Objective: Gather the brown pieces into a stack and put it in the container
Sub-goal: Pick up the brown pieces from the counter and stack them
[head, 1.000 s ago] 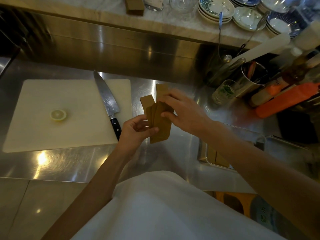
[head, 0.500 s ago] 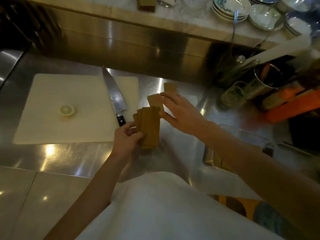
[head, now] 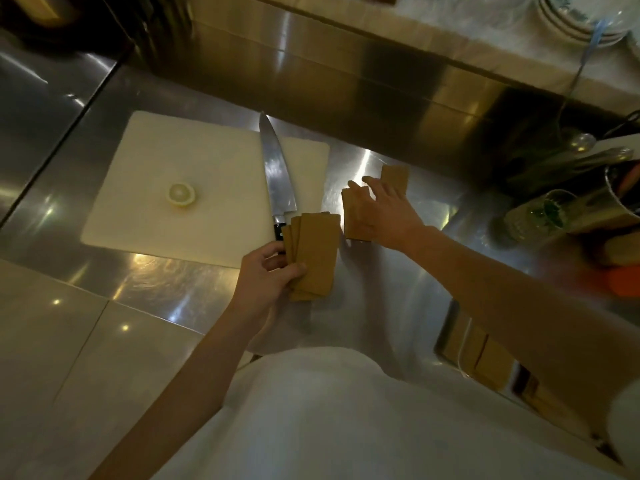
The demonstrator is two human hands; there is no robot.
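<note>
My left hand grips a fanned stack of flat brown pieces just above the steel counter. My right hand lies flat, fingers spread, on a brown piece resting on the counter. Another brown piece lies just beyond its fingers. The clear container sits at the lower right, partly hidden by my right forearm, with more brown pieces inside.
A white cutting board at the left carries a lemon slice and a large knife, its handle beside the held stack. A glass, utensil pots and bottles crowd the right. Plates stand on the back ledge.
My right hand has left the stack and reached down onto the loose piece on the counter. The left hand has kept the stack and lowered it slightly.
</note>
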